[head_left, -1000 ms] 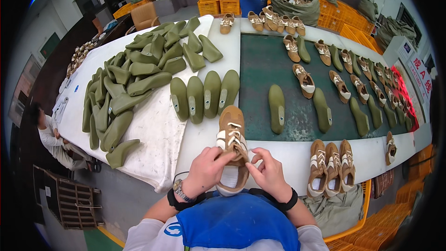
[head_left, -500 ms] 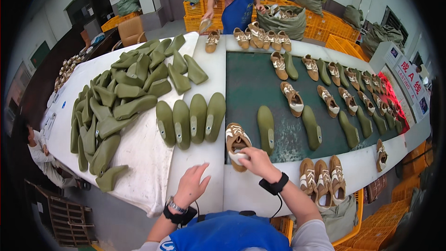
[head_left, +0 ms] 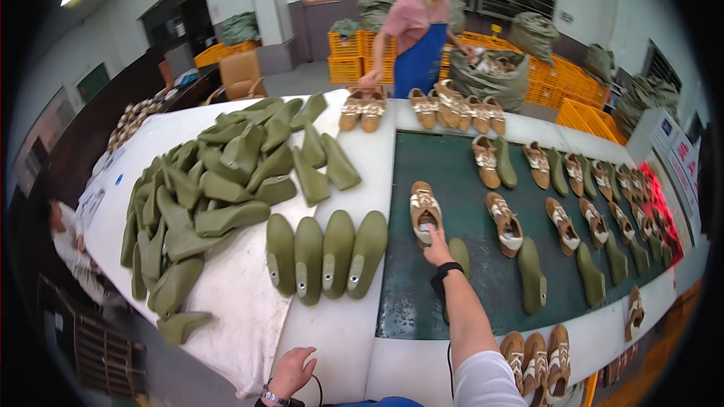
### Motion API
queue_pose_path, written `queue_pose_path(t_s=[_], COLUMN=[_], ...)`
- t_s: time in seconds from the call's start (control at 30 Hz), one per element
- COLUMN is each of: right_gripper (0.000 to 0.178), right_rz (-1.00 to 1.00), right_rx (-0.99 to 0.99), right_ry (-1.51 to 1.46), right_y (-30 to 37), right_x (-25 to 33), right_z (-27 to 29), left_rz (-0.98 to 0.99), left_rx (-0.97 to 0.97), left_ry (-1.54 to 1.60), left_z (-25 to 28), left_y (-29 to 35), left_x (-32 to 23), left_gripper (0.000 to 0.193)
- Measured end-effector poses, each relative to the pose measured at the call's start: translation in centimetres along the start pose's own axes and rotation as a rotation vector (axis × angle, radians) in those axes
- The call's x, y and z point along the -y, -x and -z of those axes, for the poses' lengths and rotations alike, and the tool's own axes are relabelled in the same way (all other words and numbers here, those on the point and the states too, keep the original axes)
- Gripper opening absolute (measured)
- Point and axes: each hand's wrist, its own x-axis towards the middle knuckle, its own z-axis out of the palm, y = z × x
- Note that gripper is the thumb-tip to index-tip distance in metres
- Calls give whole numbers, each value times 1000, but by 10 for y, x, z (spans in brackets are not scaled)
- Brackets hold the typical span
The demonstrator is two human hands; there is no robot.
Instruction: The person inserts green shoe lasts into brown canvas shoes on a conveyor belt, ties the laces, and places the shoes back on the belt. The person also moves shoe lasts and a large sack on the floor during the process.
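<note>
Resting on the dark green belt (head_left: 467,286), near its left edge, a tan and white shoe (head_left: 424,211) lies with its toe pointing away and its open heel toward the person. Just behind that heel and to the right, an olive last (head_left: 458,252) lies on the belt, partly hidden by the wrist of the reaching arm. Further right a second shoe (head_left: 504,223) lies at a slant, then another last (head_left: 532,275), and beyond them more shoes and lasts alternate along the belt toward the far right. To the left, off the belt on the white table (head_left: 339,332), four lasts (head_left: 326,254) stand in a neat row, side by side, and a loose heap of lasts (head_left: 219,188) spreads behind them. Three finished shoes (head_left: 539,358) sit together on the near edge at lower right. At the far end, another person in a blue apron (head_left: 419,56) bends over a row of shoes.

The shoe has a tan upper with white side panels and white laces, and its opening shows a darker inside.

The right hand (head_left: 436,245) reaches out with a black band on the wrist; its fingers are drawn together at the shoe's heel, touching the rim, though whether they pinch it I cannot tell. The left hand (head_left: 292,371) hangs low by the table's near edge, fingers loosely curled, holding nothing.
</note>
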Motion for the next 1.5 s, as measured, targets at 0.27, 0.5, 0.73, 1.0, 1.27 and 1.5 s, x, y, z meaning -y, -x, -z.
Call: queue_pose_path(t_s=[0.27, 0.5, 0.73, 1.0, 1.27, 1.5], right_gripper=[46, 54, 54, 46, 41, 85], right_rz=[75, 323, 293, 262, 258, 35], right_rx=[320, 554, 397, 408, 430, 526], right_ry=[-188, 265, 468, 415, 177, -400], right_y=[120, 260, 306, 343, 358, 355], right_x=[19, 38, 57, 78, 142, 226], right_z=[12, -2, 4, 1, -21, -46], left_rz=[-28, 206, 540, 392, -153, -75], left_rx=[-121, -482, -498, -224, 303, 202], left_ry=[-95, -302, -525, -547, -258, 317], left_z=[8, 74, 148, 148, 84, 48], left_y=[16, 83, 99, 19, -8, -74], left_x=[48, 165, 293, 314, 175, 61], left_gripper=[30, 49, 70, 43, 41, 50])
